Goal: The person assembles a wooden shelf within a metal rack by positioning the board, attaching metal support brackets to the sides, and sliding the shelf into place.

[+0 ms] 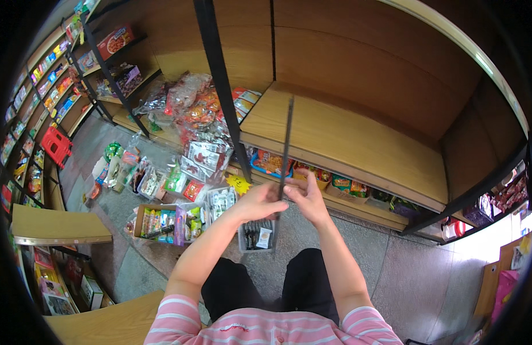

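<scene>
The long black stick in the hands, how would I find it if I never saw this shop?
Start at the bare wooden shelf in the middle. In front of it, the left hand and right hand meet around a thin black strip that stands up across the shelf. Unlike the thick black shelf post, it is slim and hand-held.

The lower end of a thin dark strip (286, 144) disappears behind the left hand (259, 201) and right hand (308, 199), its grip unreadable. Packets in the small box (257, 237) on the floor are too small to identify; fisheye blackness swallows the shelf ends at both sides.
</scene>
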Motion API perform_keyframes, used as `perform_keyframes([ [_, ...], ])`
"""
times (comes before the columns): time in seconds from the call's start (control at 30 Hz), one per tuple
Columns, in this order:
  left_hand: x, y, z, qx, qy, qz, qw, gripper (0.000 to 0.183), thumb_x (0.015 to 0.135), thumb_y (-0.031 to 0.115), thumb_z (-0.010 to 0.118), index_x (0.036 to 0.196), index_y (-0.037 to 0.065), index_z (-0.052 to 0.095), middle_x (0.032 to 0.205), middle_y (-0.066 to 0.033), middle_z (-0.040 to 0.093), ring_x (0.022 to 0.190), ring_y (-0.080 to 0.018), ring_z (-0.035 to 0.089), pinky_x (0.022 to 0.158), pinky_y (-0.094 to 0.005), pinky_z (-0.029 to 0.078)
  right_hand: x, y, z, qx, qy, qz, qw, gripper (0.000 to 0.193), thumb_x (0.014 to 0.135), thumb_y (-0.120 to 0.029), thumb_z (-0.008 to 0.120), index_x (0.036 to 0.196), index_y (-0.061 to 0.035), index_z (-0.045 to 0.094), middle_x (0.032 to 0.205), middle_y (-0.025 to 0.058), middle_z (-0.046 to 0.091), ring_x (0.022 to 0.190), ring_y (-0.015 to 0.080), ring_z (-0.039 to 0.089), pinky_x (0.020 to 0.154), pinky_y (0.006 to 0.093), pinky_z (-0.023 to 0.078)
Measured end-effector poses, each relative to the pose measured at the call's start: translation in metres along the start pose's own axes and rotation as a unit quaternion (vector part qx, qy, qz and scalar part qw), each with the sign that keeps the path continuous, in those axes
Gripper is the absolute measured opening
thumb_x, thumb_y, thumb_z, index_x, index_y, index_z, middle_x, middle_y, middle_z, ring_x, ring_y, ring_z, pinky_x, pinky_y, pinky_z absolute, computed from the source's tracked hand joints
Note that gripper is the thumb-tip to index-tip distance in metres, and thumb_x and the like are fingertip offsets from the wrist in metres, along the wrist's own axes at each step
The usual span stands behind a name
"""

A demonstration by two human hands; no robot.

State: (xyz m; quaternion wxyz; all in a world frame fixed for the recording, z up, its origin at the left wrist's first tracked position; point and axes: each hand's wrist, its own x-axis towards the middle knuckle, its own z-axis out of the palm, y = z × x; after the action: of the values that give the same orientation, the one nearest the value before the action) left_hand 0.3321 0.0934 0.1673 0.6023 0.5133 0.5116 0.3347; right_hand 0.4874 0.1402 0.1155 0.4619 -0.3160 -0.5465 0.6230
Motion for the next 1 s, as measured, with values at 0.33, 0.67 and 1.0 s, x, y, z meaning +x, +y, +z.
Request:
perform_keyframes([
  [0.33,0.081,-0.004,0.134,0.038,-0.102,0.155,0.982,0.042,0.069,0.022,0.069,0.097,0.001,0.047,0.077,-0.0039,0.056,0.069,-0.0107,0.053,0.061,-0.0242,0.043,-0.045,-0.035,-0.099,0.194,0.199,0.030,0.960,0.031,0.082,-0.008,0.047,0.113,-0.0021,0.045,0.090,0.0123,0.058,0.078,0.0180,0.058,0.068,0.0285,0.048],
  [0.67,0.080,0.028,0.127,0.419,-0.018,0.102,0.902,0.044,0.069,0.038,0.064,0.096,0.004,0.057,0.077,-0.0089,0.062,0.069,-0.0205,0.061,0.063,-0.0303,0.048,-0.115,-0.075,-0.207,0.197,0.209,0.031,0.957,0.030,0.086,-0.025,0.037,0.105,-0.0043,0.049,0.085,0.0107,0.058,0.061,0.0143,0.052,0.054,0.0262,0.043],
  [1.0,0.134,-0.001,0.127,0.518,0.076,0.260,0.811,0.050,0.065,0.024,0.066,0.106,0.002,0.049,0.116,-0.0195,0.039,0.108,-0.0357,0.038,0.090,-0.0404,0.034,-0.078,-0.095,-0.271,0.269,0.179,0.054,0.945,0.036,0.084,-0.032,0.033,0.091,-0.0004,0.049,0.072,0.0086,0.052,0.053,0.0148,0.046,0.044,0.0231,0.037],
])
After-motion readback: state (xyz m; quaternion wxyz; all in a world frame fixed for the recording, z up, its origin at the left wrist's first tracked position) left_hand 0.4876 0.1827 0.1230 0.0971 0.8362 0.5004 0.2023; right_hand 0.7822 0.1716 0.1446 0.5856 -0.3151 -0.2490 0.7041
